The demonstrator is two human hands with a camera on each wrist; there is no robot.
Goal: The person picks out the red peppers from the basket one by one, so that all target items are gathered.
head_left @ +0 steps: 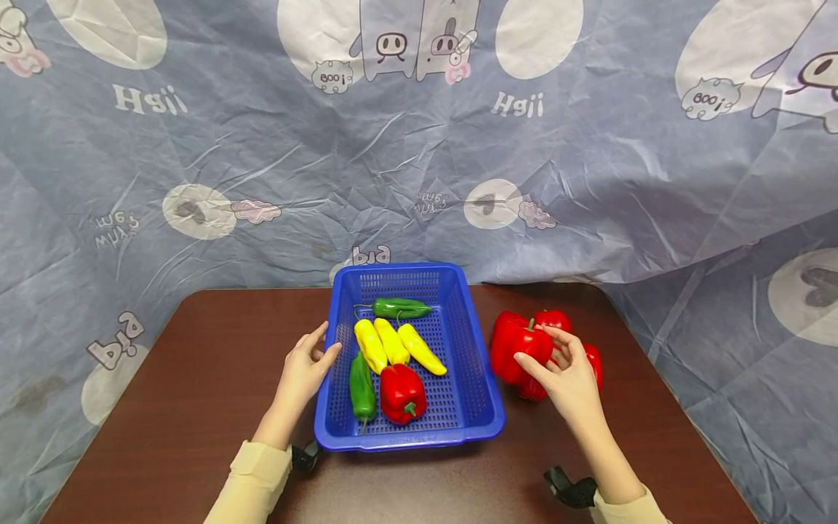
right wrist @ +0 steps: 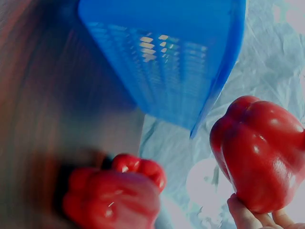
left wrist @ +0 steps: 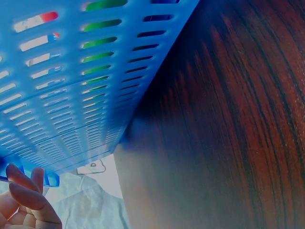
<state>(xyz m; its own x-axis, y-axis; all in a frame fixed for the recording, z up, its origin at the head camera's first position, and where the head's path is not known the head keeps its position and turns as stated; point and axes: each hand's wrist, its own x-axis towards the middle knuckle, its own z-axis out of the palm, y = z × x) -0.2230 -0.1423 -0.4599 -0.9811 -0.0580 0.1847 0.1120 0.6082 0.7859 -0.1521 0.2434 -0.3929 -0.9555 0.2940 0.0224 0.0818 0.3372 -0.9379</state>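
Observation:
A blue plastic basket (head_left: 481,364) stands on the table. It holds green chili peppers (head_left: 401,308), yellow peppers (head_left: 422,349) and a red bell pepper (head_left: 402,393). At its left rim my left hand (head_left: 304,371) has thumb and fingers about the edge; the left wrist view shows the fingers (left wrist: 33,200) curled by the rim. To the right of the basket, my right hand (head_left: 569,375) grips a red bell pepper (head_left: 513,349) between thumb and fingers. In the right wrist view that bell pepper (right wrist: 259,152) is raised off the table.
More red bell peppers (head_left: 594,364) lie on the table right of the basket, partly hidden behind my right hand. The brown wooden table (head_left: 229,378) ends at a printed grey-blue cloth (head_left: 406,145) hanging behind it.

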